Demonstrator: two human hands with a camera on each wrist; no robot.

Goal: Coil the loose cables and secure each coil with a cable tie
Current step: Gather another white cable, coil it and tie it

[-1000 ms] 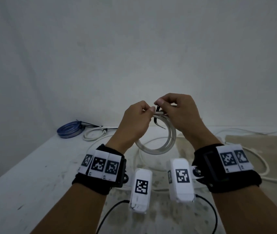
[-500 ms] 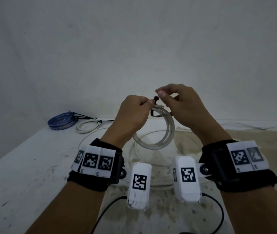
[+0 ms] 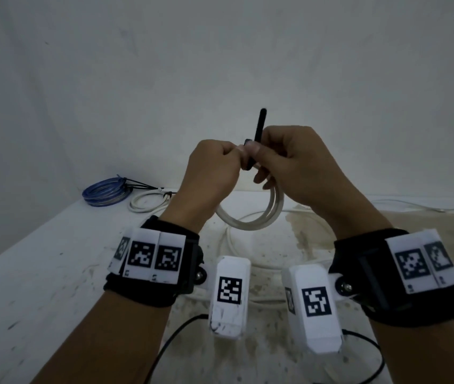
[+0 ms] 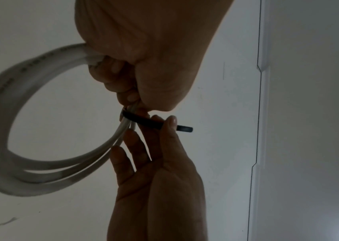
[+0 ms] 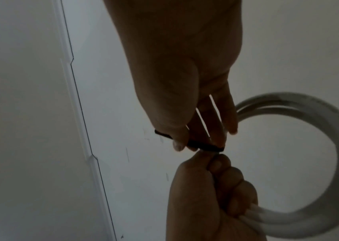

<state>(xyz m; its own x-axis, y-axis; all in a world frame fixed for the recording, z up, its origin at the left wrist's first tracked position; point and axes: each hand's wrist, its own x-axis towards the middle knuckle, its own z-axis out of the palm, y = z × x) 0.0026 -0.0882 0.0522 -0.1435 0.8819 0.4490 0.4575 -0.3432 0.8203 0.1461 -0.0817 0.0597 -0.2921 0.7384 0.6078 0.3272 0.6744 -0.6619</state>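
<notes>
1. Since a second ago both hands have risen off the worktop (image 3: pixel 40 273), and the tie (image 3: pixel 259 128) now stands well clear of the right hand's grip.
2. Left hand (image 3: pixel 212 173) is fisted round the coil (image 3: pixel 248 223), keeping the turns bunched while the tie closes.
3. Right hand (image 3: pixel 295 167) pinches the tie's tail between thumb and forefinger, probably to draw the loop snug; other fingers (image 4: pixel 131 143) lie loosely spread beside the coil.
4. Coil hangs below the hands, off the worktop.
5. Blue coil (image 3: pixel 104 189) and white coil (image 3: pixel 148 202), apparently already tied, lie at the far left, leaving room near the hands.
</notes>
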